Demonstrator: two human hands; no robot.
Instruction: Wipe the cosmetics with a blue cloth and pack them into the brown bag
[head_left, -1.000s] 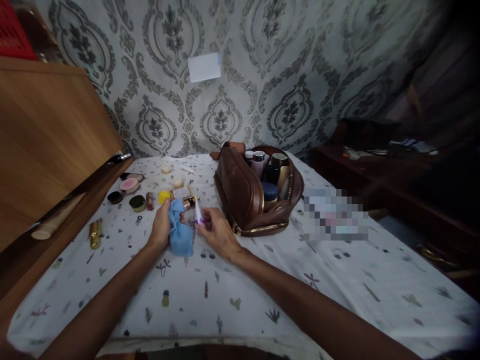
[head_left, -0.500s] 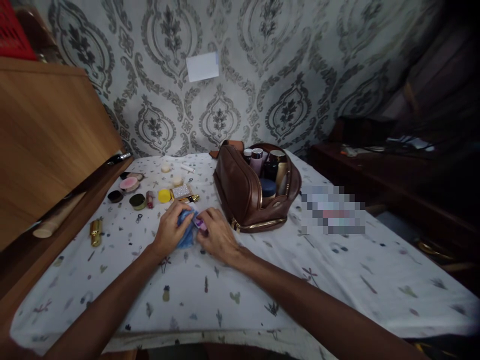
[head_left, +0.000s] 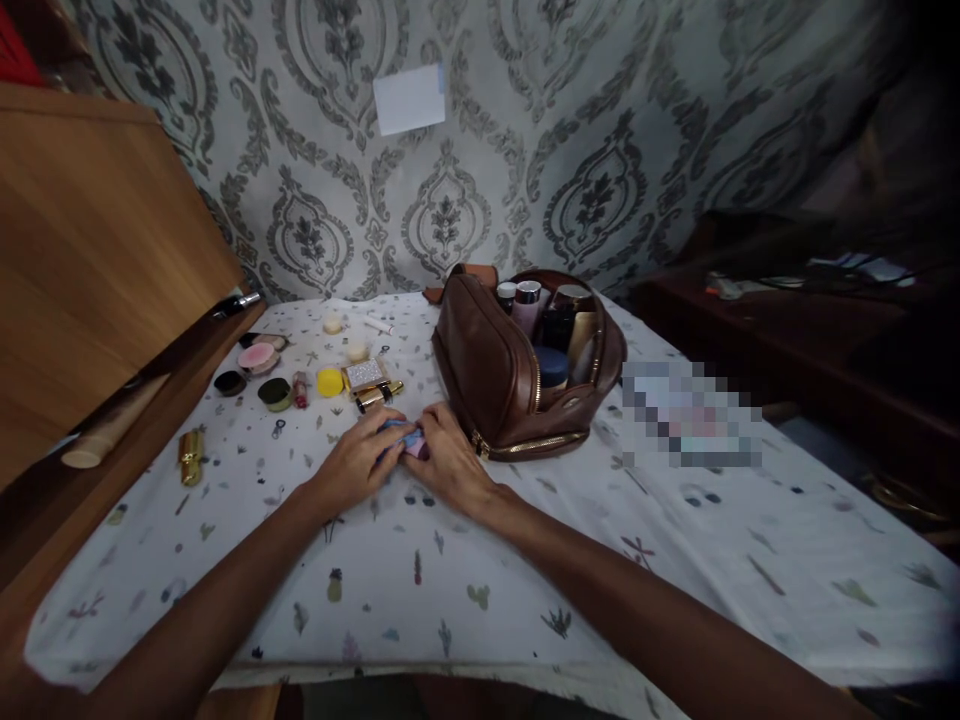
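Note:
My left hand [head_left: 358,462] is closed on a blue cloth [head_left: 406,434], mostly hidden under its fingers. My right hand [head_left: 450,458] grips a small white and purple tube [head_left: 416,449], largely covered by the fingers. The cloth lies against the tube where both hands meet, low over the table. Just beyond them are a glittery compact [head_left: 366,374] and a black and gold lipstick [head_left: 377,396]. To the right of my right hand stands an open brown toiletry bag [head_left: 491,375] with several bottles and a blue-lidded jar [head_left: 552,367] inside.
On the left of the patterned tablecloth [head_left: 300,610] lie a yellow round pot [head_left: 329,382], a green-lidded jar [head_left: 275,394], a pink compact [head_left: 257,357], a black-lidded pot [head_left: 229,383] and a gold tube [head_left: 191,458]. A wooden panel [head_left: 97,220] borders the left side; a blurred-out item [head_left: 690,415] lies right.
The hands have come together, and the blue cloth, earlier hanging loose from my left hand, is now bunched around the tube. The tube has turned from upright to lying low between the fingers.

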